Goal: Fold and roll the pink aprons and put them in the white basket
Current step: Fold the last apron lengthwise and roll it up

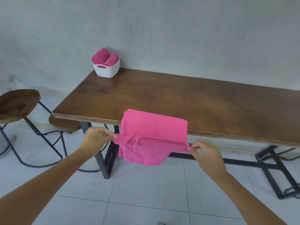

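Pink cloth apron (154,125) at centre: matt, soft weave, creased at the folds; same matt cloth on the two rolled pink aprons (99,58) in the white moulded-plastic basket (107,69) upper left, whose wall has a knit-like texture. Long dark-brown wooden tabletop (178,98): smooth, satin sheen, grain visible, on a matt black square-section metal frame (103,159); round stool (17,103) at left has a dark wooden seat and thin black metal rod legs. Grey wall (194,30) matt and mottled like plaster, pale floor tiles (146,184) smooth, slightly glossy.
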Demonstrator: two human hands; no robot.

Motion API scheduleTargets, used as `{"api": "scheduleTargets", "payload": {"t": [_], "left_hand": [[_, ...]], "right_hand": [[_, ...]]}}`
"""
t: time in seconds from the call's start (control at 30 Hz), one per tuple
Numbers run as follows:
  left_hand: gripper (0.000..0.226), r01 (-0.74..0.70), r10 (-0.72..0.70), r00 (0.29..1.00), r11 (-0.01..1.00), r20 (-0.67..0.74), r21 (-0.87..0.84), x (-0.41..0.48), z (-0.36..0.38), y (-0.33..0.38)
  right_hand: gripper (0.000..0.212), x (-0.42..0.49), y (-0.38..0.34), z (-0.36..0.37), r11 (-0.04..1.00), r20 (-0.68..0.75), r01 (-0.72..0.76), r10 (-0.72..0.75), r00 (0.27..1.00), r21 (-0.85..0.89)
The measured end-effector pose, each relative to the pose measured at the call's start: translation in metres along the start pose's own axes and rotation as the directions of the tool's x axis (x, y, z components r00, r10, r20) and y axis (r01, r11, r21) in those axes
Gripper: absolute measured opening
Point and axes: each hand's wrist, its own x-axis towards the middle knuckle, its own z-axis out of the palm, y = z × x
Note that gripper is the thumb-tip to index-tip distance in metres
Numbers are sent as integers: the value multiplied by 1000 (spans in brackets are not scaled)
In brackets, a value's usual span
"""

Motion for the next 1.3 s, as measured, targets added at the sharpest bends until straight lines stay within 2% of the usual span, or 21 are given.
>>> {"api": "scheduleTargets", "payload": {"t": [0.1,0.2,0.33,0.53,0.73,1.07,1.3], "left_hand": [[9,-80,76,995,995,-61,-61,-2,-28,23],[10,-154,149,987,983,-56,-102,-3,-53,48],[10,-172,171,985,982,-10,-80,-14,-65,56],[12,-207,209,976,978,62,-39,-25,-74,56],[13,-262,262,962,965,80,-5,-31,-69,62],[15,-285,286,950,958,124,-26,-17,-50,59],[16,-236,241,955,971,173,-47,-4,-22,49]], "right_hand": [[21,16,-35,-28,998,-91,56,-55,994,9],[16,32,-55,-43,997,-62,73,-75,995,-32],[18,33,-67,-51,1000,-48,-3,3,999,-11],[19,23,-72,-59,994,11,-60,62,998,-90],[18,18,-69,-63,989,13,-140,141,990,-52],[19,19,-54,-59,984,1,-171,172,985,-47],[18,34,-30,-53,977,24,-213,213,977,-12]]}}
